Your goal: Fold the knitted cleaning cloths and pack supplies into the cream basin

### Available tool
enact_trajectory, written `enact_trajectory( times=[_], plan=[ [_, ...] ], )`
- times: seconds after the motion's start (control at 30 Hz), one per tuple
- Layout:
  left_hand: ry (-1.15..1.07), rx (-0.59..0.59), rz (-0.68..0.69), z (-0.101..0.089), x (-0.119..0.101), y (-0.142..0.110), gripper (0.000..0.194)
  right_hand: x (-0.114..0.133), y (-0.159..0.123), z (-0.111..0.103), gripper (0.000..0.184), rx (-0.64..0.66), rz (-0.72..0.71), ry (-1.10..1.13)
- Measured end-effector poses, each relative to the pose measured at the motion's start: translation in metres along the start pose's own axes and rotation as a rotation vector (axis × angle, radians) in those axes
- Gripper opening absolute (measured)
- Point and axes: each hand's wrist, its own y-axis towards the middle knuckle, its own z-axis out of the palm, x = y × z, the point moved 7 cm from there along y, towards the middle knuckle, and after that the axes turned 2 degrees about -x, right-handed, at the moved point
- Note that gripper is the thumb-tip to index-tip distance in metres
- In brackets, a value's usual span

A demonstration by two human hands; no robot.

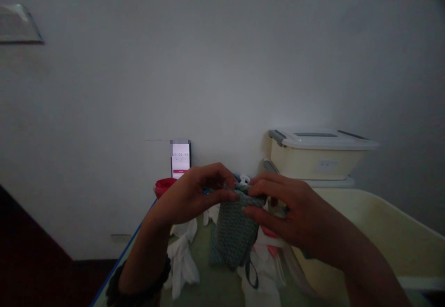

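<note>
While the grey-green knitted piece (237,230) hangs lengthwise beneath them, lower centre of the frame, it's left hand (193,193) and right hand (289,201), equally near, both pinching its top edge!

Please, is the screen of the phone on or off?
On: the phone has a brightly lit screen, showing digits and a red bar.

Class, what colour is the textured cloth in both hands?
The textured cloth is muted grey-green, seen in the head view.
</note>
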Motion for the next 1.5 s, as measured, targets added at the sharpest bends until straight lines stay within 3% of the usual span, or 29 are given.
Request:
enact_trajectory(
  times=[0.17, 0.33, 0.5, 0.7, 1.0, 1.1, 1.23, 1.3, 1.5],
  plan=[
    [0.04, 0.037, -0.016, 0.0, -0.002, -0.001, 0.018, -0.001, 0.0, -0.004, 0.006, -0.043, -0.021, -0.016],
    [0.129, -0.006, 0.011, -0.004, -0.008, -0.002, 0.015, -0.002, 0.0, -0.009, 0.011, -0.089, -0.018, 0.022],
    [0.069, -0.061, 0.026, -0.005, -0.007, -0.005, 0.013, -0.005, -0.001, -0.014, 0.02, -0.121, 0.049, 0.066],
    [0.083, -0.091, 0.022, -0.004, -0.006, -0.001, 0.015, -0.006, -0.001, -0.017, 0.007, -0.183, 0.076, 0.047],
    [-0.066, -0.153, 0.008, -0.004, 0.001, 0.004, 0.018, -0.008, -0.002, -0.019, 0.008, -0.268, 0.126, 0.184],
    [-0.211, -0.088, -0.043, 0.002, 0.006, 0.005, 0.023, -0.011, -0.003, -0.02, 0.008, -0.359, 0.15, 0.245],
    [-0.28, 0.207, -0.139, 0.025, 0.012, 0.003, 0.035, -0.02, -0.004, -0.027, 0.011, -0.558, 0.204, 0.342],
    [-0.211, 0.286, -0.179, 0.031, 0.016, 0.001, 0.033, -0.023, -0.005, -0.029, 0.011, -0.631, 0.219, 0.379],
    [-0.128, 0.216, -0.233, 0.028, 0.026, 0.005, 0.033, -0.027, -0.005, -0.029, 0.014, -0.663, 0.25, 0.421]
  ],
)
